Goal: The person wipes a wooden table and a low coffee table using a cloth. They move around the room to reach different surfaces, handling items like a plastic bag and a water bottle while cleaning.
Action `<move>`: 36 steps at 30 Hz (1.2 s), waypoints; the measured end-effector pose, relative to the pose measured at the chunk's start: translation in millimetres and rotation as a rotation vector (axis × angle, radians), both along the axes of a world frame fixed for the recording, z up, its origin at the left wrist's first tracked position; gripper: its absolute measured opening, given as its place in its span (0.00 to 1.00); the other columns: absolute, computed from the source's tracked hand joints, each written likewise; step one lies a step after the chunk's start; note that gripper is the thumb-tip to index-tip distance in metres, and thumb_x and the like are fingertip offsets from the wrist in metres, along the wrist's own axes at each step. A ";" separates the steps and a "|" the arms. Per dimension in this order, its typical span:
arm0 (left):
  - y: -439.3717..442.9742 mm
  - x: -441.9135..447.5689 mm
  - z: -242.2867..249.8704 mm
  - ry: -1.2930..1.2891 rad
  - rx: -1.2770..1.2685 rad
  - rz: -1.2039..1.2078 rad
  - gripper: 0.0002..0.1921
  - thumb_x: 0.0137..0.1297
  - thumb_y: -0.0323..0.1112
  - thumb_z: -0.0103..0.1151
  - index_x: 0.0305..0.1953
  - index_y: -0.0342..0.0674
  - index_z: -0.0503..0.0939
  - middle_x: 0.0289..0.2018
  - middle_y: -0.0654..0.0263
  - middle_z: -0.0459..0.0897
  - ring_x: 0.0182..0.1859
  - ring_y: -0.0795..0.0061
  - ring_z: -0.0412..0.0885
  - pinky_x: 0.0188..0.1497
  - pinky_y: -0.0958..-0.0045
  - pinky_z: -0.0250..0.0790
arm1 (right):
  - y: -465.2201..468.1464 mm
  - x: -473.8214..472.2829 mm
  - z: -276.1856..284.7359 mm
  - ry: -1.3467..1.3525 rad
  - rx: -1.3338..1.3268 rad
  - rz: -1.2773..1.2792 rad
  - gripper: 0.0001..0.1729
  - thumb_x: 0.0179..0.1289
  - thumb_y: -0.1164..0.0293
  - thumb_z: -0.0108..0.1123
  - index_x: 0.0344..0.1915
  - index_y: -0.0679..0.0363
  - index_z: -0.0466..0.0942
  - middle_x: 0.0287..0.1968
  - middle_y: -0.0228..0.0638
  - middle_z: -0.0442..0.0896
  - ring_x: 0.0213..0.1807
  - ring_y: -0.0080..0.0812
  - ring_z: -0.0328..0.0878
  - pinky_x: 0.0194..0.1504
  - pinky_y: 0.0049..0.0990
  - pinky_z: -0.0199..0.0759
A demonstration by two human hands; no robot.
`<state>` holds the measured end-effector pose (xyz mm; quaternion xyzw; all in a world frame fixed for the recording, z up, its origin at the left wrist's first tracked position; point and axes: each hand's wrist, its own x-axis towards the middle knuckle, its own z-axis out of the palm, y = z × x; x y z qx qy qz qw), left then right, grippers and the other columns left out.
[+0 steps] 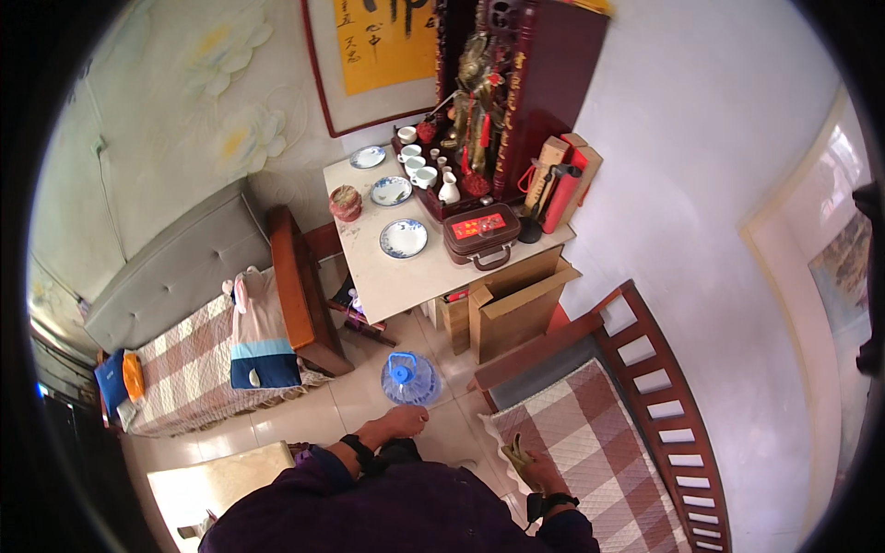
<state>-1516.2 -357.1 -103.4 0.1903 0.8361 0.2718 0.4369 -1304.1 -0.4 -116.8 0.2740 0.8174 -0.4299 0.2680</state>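
My left hand (406, 420) is held in front of my body with its fingers curled in, and nothing shows in it. Just beyond it, a large clear plastic water jug (412, 380) with a blue cap and handle stands on the tiled floor. On the right, my right hand (538, 473) grips a folded olive-green cloth (514, 453) above a checked, quilted seat cover (574, 428). Both wrists carry black straps.
A table (366, 276) ahead holds plates (404, 238), cups (415, 164), a brown case (482, 235) and a shrine with a statue (477, 104). Cardboard boxes (515, 311) stand beneath. A wooden bench (657, 387) flanks the right, a sofa (187, 332) the left, a low table (221, 470) nearer.
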 end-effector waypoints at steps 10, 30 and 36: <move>-93.3 -70.0 -8.1 0.129 0.052 0.097 0.16 0.63 0.33 0.54 0.49 0.35 0.81 0.31 0.60 0.89 0.32 0.70 0.88 0.39 0.67 0.80 | -76.1 -85.3 1.7 0.100 -0.035 0.085 0.20 0.66 0.66 0.54 0.53 0.62 0.82 0.47 0.55 0.86 0.53 0.51 0.82 0.56 0.38 0.71; -221.8 -89.2 -18.0 -0.133 0.052 0.588 0.15 0.61 0.30 0.57 0.48 0.34 0.83 0.28 0.58 0.88 0.30 0.69 0.88 0.38 0.67 0.80 | -139.9 -310.7 -4.9 0.161 -0.062 0.249 0.34 0.56 0.65 0.65 0.64 0.60 0.74 0.53 0.50 0.85 0.56 0.42 0.82 0.58 0.35 0.72; -205.3 -79.8 -8.6 -0.115 0.021 0.700 0.14 0.64 0.29 0.54 0.49 0.30 0.80 0.29 0.57 0.87 0.30 0.70 0.87 0.36 0.70 0.80 | -115.2 -411.0 -3.4 0.306 -0.075 0.143 0.35 0.55 0.66 0.66 0.64 0.61 0.74 0.53 0.49 0.85 0.56 0.43 0.82 0.57 0.37 0.73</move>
